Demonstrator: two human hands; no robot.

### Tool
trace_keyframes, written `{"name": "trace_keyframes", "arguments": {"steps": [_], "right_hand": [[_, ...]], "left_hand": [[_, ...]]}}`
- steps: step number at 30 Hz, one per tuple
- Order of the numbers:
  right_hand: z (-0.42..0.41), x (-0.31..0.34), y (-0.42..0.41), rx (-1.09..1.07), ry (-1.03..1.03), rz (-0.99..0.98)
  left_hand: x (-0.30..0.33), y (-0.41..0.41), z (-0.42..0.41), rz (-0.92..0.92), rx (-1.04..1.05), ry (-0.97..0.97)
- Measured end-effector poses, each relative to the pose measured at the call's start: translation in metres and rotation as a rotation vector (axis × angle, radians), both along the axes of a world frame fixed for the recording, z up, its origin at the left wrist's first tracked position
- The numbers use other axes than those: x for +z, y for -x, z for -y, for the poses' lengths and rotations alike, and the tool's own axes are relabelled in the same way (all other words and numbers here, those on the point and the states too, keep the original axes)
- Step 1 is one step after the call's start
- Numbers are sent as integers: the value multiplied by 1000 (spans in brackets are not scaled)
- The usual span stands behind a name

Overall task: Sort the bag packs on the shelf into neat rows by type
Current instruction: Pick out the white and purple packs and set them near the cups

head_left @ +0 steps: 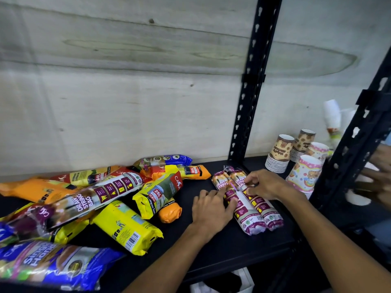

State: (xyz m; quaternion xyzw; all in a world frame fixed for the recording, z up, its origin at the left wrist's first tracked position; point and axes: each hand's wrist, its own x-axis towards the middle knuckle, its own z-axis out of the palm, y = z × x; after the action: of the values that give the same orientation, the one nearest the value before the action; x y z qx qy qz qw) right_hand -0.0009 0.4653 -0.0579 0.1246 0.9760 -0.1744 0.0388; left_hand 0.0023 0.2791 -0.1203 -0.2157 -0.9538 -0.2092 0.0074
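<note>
**Lining up two drawstring packs at the shelf's right end**

Resting side by side and touching, two purple-and-white drawstring bag packs [246,199] lie on the black shelf [213,248], near the stacked paper cups [296,157]. The left hand [211,210] lies flat and open, fingertips against the left pack's side. The right hand [264,185] curls over both packs, fingers pressing down rather than clasping. A jumbled heap of yellow, orange and blue packs [101,199] lies well apart to the left.

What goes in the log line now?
stage: sorting | both hands on two purple packs | pile unsorted
</note>
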Motion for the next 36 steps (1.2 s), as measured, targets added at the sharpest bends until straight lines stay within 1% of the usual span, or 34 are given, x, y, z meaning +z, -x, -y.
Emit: {"name": "trace_keyframes", "arguments": {"steps": [6,15,17,20,22,24,27,29,32,36], "right_hand": [[-4,-5,7,-17,35,-40],[4,-1,11,-37,-53,-16],[10,1,11,-55,-36,-63],[24,6,14,-25,4,-208],[42,12,17,25,57,-298],[65,18,24,111,110,-347],[111,23,38,275,135,-357],[143,25,44,368,125,-338],[197,30,51,523,127,-314],[255,36,56,704,78,-199]], "left_hand": [[2,5,-1,7,-8,17],[20,3,6,108,5,11],[30,1,15,84,39,6],[46,-10,37,17,99,-69],[59,-21,58,-43,136,-117],[72,-29,84,-150,193,-137],[90,-32,134,-296,318,-143],[96,-28,169,-355,401,-102],[96,-23,221,-343,513,-50],[82,-20,266,-229,596,82]]}}
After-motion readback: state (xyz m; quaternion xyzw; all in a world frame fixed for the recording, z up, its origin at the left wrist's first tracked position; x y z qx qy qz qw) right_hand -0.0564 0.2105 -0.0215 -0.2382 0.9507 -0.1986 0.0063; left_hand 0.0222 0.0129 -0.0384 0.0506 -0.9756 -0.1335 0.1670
